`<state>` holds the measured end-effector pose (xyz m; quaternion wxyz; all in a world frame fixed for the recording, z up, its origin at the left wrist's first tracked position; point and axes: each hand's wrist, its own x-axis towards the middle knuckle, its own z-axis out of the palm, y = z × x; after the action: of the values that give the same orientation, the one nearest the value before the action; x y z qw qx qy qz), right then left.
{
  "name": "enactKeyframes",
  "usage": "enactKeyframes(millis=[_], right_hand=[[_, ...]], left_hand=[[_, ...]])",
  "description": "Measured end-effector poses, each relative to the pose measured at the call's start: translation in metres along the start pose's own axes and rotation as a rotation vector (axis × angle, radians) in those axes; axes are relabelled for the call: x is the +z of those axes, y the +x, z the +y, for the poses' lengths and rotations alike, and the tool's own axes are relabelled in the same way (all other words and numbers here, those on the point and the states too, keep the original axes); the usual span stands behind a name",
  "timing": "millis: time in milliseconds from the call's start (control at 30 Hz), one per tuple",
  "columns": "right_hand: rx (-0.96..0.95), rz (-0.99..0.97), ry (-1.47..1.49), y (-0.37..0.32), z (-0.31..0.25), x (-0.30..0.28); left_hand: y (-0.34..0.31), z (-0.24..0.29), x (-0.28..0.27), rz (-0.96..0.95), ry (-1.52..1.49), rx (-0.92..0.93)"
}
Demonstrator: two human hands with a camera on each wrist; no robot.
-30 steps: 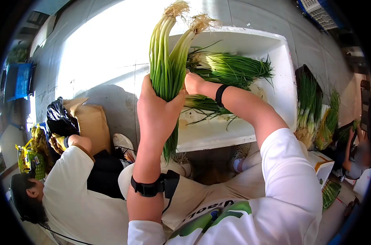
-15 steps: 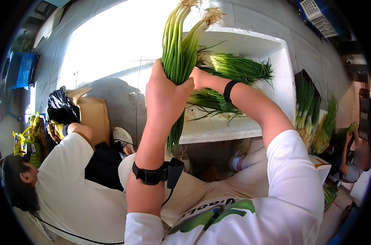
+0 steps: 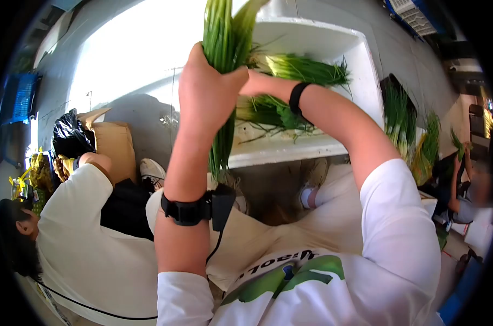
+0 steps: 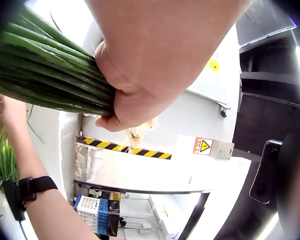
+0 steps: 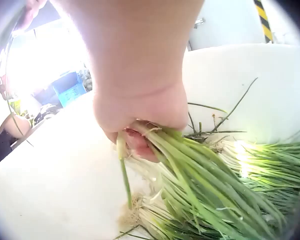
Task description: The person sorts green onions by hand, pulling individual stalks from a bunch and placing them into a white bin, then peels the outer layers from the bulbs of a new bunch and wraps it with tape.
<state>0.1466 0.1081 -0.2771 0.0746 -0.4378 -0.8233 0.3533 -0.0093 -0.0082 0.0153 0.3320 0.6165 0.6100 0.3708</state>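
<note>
My left hand [image 3: 209, 92] grips a thick bunch of scallions [image 3: 220, 38] around its green stalks. Their root ends run past the top of the head view, and the leaf tips hang below the wrist. Just right of it, my right hand [image 3: 254, 84] reaches over the white foam box [image 3: 360, 76], partly covered by the left hand. The right wrist view shows its fingers curled round the pale ends of a few scallions [image 5: 190, 170]. More scallions [image 5: 275, 155] lie in the box beside and under these.
Another person [image 3: 89, 223] sits at the left near a cardboard box [image 3: 115, 152] and a black plastic bag [image 3: 71, 133]. Bundled scallions [image 3: 399, 122] stand right of the foam box. A further person [image 3: 463, 204] is at the far right, and a blue crate [image 3: 23, 98] at far left.
The held bunch shifts right, then up and back left, its roots passing out of the head view. The foam box sits higher in view as the camera tilts. My left hand keeps its grip.
</note>
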Motion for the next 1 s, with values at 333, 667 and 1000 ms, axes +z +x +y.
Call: enactKeyframes(millis=[333,667,1000], right_hand=[[0.500,-0.323,0.364,-0.056,-0.074,-0.031],[0.468,-0.422,0.086,-0.049,-0.061,-0.022],[0.387,-0.602,-0.163,-0.069,-0.084,-0.050]], left_hand=[[-0.005,0.001,-0.018,0.046,-0.045,0.023],[0.000,0.003,-0.012,0.011,0.028,0.004],[-0.026,0.032,0.002,0.102,0.039,0.192]])
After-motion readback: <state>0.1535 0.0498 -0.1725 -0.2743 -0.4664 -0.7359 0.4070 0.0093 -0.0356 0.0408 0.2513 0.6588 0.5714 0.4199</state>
